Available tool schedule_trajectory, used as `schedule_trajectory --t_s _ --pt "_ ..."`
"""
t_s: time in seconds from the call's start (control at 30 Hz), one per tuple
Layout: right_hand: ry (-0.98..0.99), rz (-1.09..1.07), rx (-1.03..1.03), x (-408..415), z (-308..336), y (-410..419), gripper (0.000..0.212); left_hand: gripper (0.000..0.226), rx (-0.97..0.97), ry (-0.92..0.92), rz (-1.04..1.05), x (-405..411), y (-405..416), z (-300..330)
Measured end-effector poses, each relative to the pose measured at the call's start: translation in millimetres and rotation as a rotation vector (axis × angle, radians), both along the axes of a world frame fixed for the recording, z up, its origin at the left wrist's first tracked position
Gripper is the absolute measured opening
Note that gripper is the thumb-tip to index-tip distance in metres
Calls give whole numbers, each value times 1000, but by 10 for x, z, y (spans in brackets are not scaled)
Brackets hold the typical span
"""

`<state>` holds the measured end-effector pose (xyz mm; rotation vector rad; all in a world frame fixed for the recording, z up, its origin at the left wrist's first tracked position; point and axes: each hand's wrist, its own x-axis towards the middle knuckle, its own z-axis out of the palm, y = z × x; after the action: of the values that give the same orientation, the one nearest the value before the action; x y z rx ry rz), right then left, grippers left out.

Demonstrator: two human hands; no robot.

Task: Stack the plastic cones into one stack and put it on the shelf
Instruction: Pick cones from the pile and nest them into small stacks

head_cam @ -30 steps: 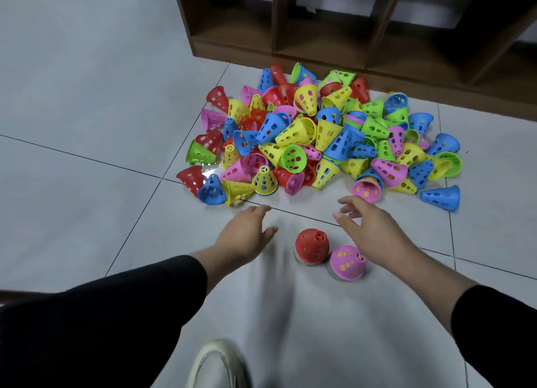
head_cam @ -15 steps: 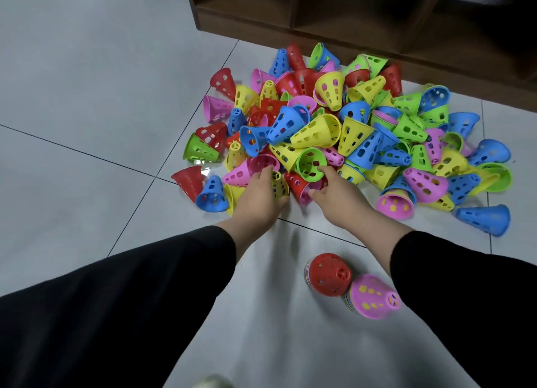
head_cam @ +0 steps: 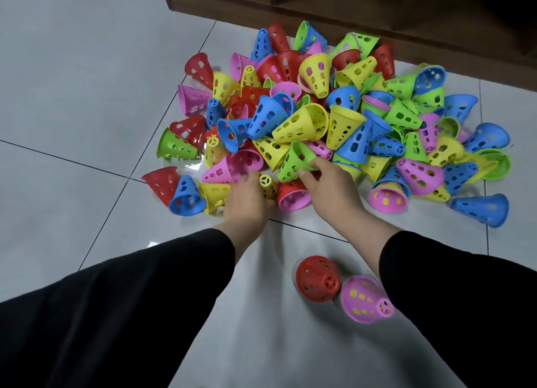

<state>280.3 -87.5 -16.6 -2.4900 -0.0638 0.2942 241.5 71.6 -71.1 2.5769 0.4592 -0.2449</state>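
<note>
A big heap of perforated plastic cones (head_cam: 328, 120) in red, yellow, blue, green and pink lies on the tiled floor in front of the wooden shelf (head_cam: 334, 7). At the heap's near edge my left hand (head_cam: 247, 201) curls round a small yellow cone (head_cam: 267, 185). My right hand (head_cam: 328, 184) pinches the rim of a green cone (head_cam: 296, 162) lying on its side. Closer to me stand two short stacks, one topped by a red cone (head_cam: 316, 278), the other by a pink cone (head_cam: 363, 299).
The dark brown shelf runs along the top edge, its low compartments open toward the floor. Grey floor tiles (head_cam: 72, 97) stretch to the left of the heap. A lone blue cone (head_cam: 482, 209) lies at the right of the heap. My black sleeves fill the bottom corners.
Both hands reached forward from beside the two short stacks into the near edge of the heap. The left hand took hold of a yellow cone, the right hand a green one.
</note>
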Motion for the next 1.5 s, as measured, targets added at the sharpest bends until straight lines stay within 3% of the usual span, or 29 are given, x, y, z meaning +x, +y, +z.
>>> schedule_trajectory --t_s 0.37,0.43,0.57,0.73,0.83,0.93,1.13,1.37,1.5 --pt "51 -222 427 -212 344 -278 45 52 -113 -27 9 -172 -111 -59" --pt "52 -269 454 -256 436 -378 50 52 -184 -44 63 -237 -100 -43" --pt "-1 -253 466 -419 614 -624 33 46 -307 -120 103 -466 -62 106" --pt "-19 -252 480 -795 878 -927 39 41 -561 -266 53 -763 -132 636" --pt "3 -206 383 -1109 1092 -1115 56 40 -646 -317 -25 -947 -206 956" --pt "41 -123 132 -1435 1282 -1268 62 37 -674 -363 -118 -1144 -272 1164" --pt "126 156 -346 -1843 1307 -1281 68 49 -476 -254 -393 -1456 -404 1175" --pt "141 289 -591 -1697 798 -1098 54 66 -210 -59 -494 -1296 -638 867" --pt "193 241 -507 -1641 702 -1079 60 93 -207 120 -489 -1278 -563 728"
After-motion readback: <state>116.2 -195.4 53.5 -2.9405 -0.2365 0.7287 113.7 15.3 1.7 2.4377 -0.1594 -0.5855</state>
